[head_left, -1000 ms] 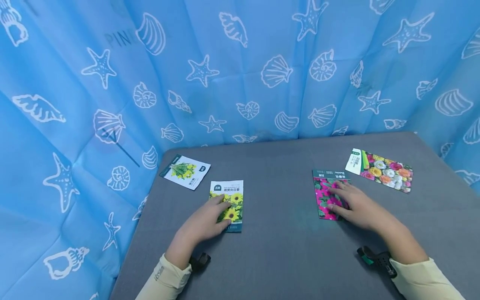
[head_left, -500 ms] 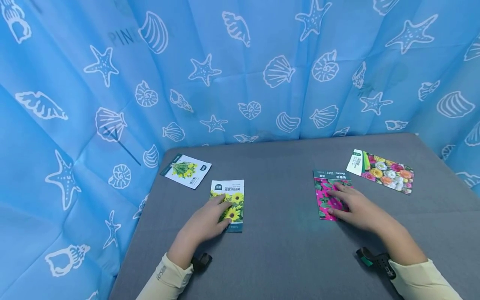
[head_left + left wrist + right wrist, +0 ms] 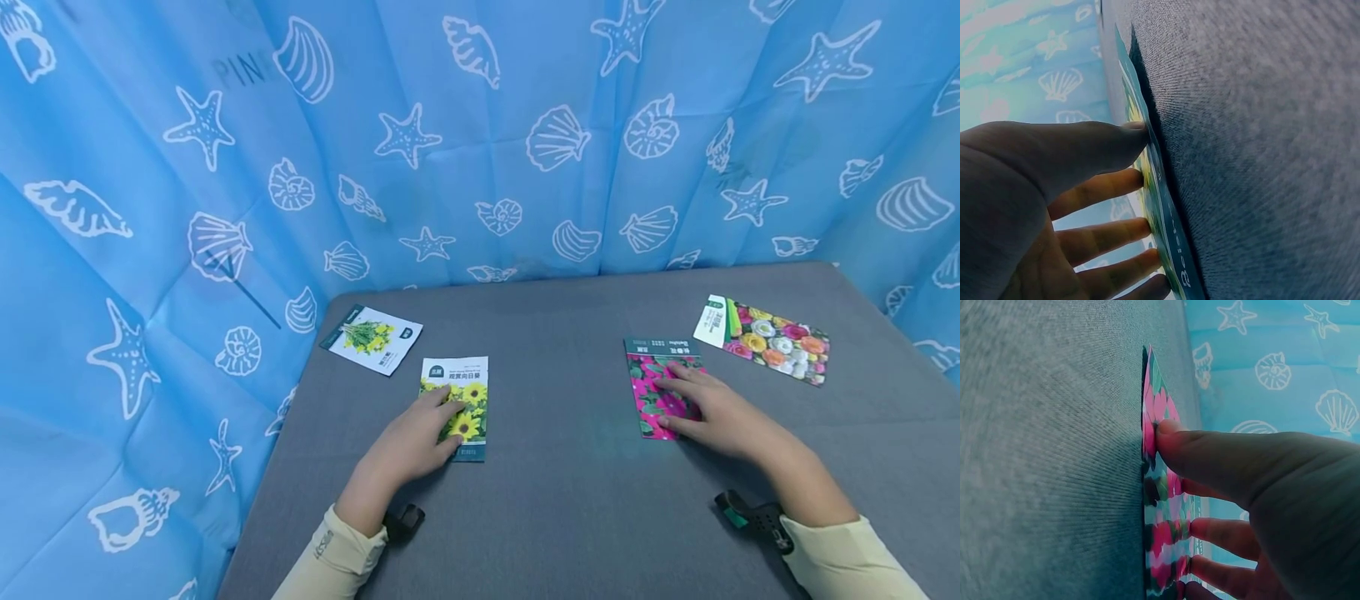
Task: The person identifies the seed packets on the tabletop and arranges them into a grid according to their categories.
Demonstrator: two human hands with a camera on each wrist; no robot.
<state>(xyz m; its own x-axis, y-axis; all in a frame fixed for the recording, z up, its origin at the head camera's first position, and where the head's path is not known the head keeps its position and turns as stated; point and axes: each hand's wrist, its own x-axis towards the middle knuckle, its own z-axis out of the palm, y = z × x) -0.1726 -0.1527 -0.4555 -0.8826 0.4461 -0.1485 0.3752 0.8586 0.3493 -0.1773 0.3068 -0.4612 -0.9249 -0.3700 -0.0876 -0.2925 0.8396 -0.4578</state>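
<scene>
In the head view my left hand (image 3: 412, 440) rests its fingertips on a seed packet with yellow sunflowers (image 3: 474, 398), lying flat left of the table's middle. The left wrist view shows the thumb (image 3: 1110, 145) and spread fingers touching the packet's printed face, with the palm raised. My right hand (image 3: 720, 417) touches a seed packet with pink flowers (image 3: 647, 390) on the right side. Seen from the right wrist, the thumb (image 3: 1204, 450) and fingertips press on its printed front and do not curl round it. Parts of both packets are hidden under the hands.
A white seed packet with a leafy yellow-flowered plant (image 3: 375, 337) lies at the back left. Another packet, printed with many-coloured roses (image 3: 776, 343), lies at the back right. The grey cloth-covered table (image 3: 555, 500) ends at a blue seashell curtain (image 3: 465, 167).
</scene>
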